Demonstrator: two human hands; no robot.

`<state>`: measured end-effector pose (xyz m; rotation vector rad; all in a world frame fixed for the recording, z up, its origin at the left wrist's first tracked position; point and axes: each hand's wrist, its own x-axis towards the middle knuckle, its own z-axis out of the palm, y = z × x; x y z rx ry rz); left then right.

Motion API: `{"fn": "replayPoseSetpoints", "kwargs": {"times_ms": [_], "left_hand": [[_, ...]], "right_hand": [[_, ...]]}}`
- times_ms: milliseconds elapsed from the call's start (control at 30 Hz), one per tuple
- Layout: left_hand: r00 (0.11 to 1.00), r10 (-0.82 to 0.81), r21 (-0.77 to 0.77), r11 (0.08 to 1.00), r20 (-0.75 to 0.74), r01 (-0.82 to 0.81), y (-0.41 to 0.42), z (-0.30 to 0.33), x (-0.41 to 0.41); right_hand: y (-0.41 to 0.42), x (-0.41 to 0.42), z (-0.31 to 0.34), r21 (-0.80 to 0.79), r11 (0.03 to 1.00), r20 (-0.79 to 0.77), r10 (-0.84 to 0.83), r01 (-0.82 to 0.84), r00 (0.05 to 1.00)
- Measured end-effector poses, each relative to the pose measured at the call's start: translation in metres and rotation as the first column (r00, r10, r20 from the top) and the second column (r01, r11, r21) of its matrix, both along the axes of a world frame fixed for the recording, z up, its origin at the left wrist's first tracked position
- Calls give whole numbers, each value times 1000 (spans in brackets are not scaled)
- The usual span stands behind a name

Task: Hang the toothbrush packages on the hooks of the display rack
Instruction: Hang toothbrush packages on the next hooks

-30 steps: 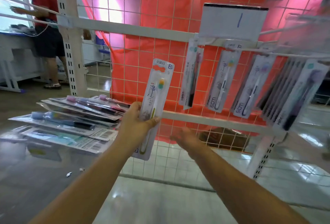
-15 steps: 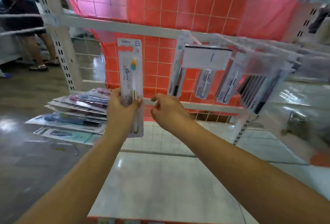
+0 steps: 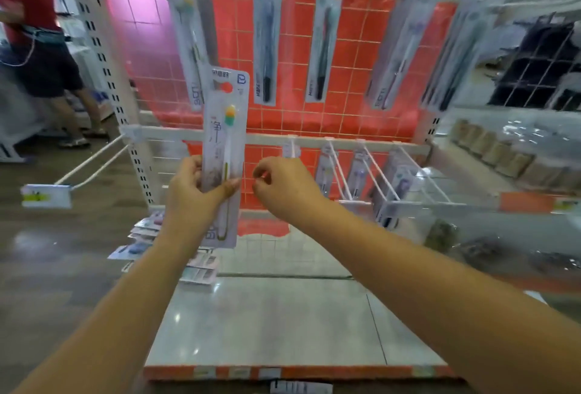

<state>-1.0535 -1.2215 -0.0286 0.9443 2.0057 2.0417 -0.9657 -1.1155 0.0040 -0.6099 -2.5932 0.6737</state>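
Left hand (image 3: pixel 191 195) holds one toothbrush package (image 3: pixel 224 154) upright in front of the display rack (image 3: pixel 314 139); its grip is closed on the lower half of the card, thumb across the front, fingers curled behind the left edge, so the fingertips are hidden. The package's bottom end shows below the hand; its top reaches up over the foot of a hung package (image 3: pixel 188 38) behind it. Print on the card is too soft to read. Right hand (image 3: pixel 283 189) hangs just beside the package, not touching it; fingers loosely curled, thumb and forefinger close together, nothing seen between them. More hung packages (image 3: pixel 267 41) dangle from the upper rail, whose hooks are cut off by the top edge; those at far right are smeared by blur. On the lower rail, white wire hooks (image 3: pixel 374 170) jut forward at right, with small packages behind them, detail hard to make out. One long hook (image 3: pixel 91 167) with a label plate sticks out at left. A loose pile of packages (image 3: pixel 144 236) lies on the rack's base shelf (image 3: pixel 267 315), mostly hidden behind the left forearm. A second person (image 3: pixel 37 32) stands at far left, cut off by the frame. Goods on the neighbouring shelf at right are blurred beyond telling.
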Motion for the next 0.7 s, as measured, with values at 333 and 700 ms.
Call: {"fn": "replayPoseSetpoints", "kwargs": {"times_ms": [333,700], "left_hand": [[999,24,18,1000,35,-25,-37,88,67],[999,35,50,998,26,-36,-70,115,52]], "right_hand": [[-36,66,85,-46,997,1,59,-59,998],[-59,54,115,-46,998,4,40,-40,999]]}}
